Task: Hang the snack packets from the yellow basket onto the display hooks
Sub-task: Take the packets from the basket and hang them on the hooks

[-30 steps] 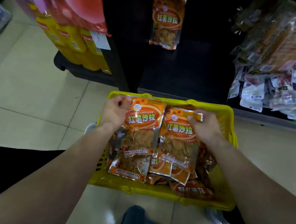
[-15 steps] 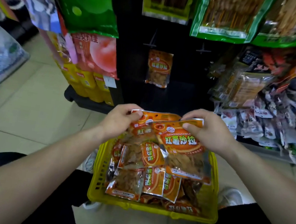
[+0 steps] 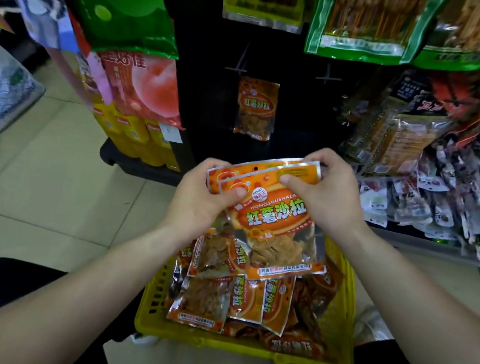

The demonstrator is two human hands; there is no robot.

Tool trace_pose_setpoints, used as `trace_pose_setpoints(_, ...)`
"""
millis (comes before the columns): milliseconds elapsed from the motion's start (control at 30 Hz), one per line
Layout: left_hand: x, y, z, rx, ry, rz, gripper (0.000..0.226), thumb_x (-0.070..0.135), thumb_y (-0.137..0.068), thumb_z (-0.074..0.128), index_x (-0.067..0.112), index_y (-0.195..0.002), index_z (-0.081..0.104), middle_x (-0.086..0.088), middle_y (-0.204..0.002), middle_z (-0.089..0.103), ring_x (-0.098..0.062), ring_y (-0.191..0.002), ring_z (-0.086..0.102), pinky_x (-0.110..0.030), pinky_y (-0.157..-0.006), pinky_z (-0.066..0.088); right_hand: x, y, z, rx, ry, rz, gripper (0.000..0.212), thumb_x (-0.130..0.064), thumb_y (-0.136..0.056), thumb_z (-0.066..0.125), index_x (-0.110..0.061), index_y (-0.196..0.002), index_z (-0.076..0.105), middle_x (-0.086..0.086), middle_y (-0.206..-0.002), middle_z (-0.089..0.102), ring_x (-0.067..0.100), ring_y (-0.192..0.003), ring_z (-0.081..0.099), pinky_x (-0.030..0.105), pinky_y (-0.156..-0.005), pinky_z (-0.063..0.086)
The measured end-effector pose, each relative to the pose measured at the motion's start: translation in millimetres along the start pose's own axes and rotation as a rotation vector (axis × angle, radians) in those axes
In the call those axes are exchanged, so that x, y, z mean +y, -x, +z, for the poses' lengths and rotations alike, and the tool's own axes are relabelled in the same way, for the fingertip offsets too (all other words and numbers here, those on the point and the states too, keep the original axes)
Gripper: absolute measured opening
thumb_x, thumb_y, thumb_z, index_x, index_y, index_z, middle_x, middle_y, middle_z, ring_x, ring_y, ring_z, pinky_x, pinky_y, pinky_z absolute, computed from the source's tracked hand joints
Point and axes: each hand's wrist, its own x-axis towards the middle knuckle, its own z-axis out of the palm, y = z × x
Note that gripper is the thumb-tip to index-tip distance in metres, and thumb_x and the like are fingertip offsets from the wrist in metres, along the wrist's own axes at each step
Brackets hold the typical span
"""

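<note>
Two orange snack packets (image 3: pixel 277 216) are stacked one over the other and held above the yellow basket (image 3: pixel 240 350). My left hand (image 3: pixel 201 201) pinches their top left corner and my right hand (image 3: pixel 325 192) grips the top right edge. Several more orange packets (image 3: pixel 224 295) lie in the basket on the floor. One identical packet (image 3: pixel 255 108) hangs on a hook of the black display panel ahead. A bare hook (image 3: pixel 328 77) sticks out to its right.
Green snack bags (image 3: pixel 362 18) hang above the panel. A rack of small white and dark packets (image 3: pixel 438 194) fills the right side. Peach and yellow bags (image 3: pixel 142 94) hang at the left over a black base. Beige floor tiles (image 3: pixel 43 182) spread to the left.
Both hands lifted the two packets up out of the basket and brought them together into one stack. The view tilted upward, bringing the hooks and upper bags into sight.
</note>
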Motion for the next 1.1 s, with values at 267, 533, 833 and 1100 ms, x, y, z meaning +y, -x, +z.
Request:
trace_pose_setpoints(267,-8.4,-24.6,8.4,-0.019,-0.066,0.019,0.013,0.021,-0.097,0.064,0.02,-0.11,0.066,0.004,-0.097,0.074,-0.006,-0.088,0.072,-0.018,-0.069,0.057,4.9,-24.9,-1.4,-0.075,0.479,0.006,0.04,-0.067,-0.077,0.069,-0.036,-0.095,0.051,-0.012,-0.077,0.066,0.01,-0.072,0.066,0.037,-0.061,0.056)
trace_pose_setpoints(533,-19.4,-38.0,15.6,-0.113,-0.158,0.046,0.01,0.029,-0.098,0.061,0.028,-0.106,0.066,0.007,-0.096,0.074,-0.005,-0.09,0.071,-0.027,-0.077,0.059,0.7,-35.9,4.0,-0.261,0.6,-0.334,0.03,-0.045,-0.084,0.068,-0.038,-0.113,0.065,-0.014,-0.115,0.062,0.015,-0.111,0.05,0.04,-0.096,0.035)
trace_pose_setpoints(833,-22.4,-43.0,16.7,-0.183,-0.153,0.022,0.017,0.034,-0.098,0.06,0.025,-0.111,0.068,0.006,-0.1,0.073,-0.005,-0.092,0.07,-0.021,-0.075,0.057,5.3,-41.2,7.8,-0.432,0.543,-0.196,0.006,-0.043,-0.092,0.063,-0.038,-0.091,0.06,-0.011,-0.088,0.07,0.006,-0.082,0.066,0.034,-0.071,0.057)
trace_pose_setpoints(1100,-35.2,-63.4,-11.9,-0.107,-0.073,-0.081,0.032,0.025,-0.086,0.077,0.015,-0.116,0.068,0.003,-0.106,0.073,-0.005,-0.098,0.069,-0.019,-0.088,0.054,7.7,-57.2,-7.5,-0.142,0.588,-0.236,0.007,-0.04,-0.094,0.062,-0.034,-0.094,0.066,-0.009,-0.086,0.072,0.017,-0.084,0.067,0.039,-0.069,0.055)
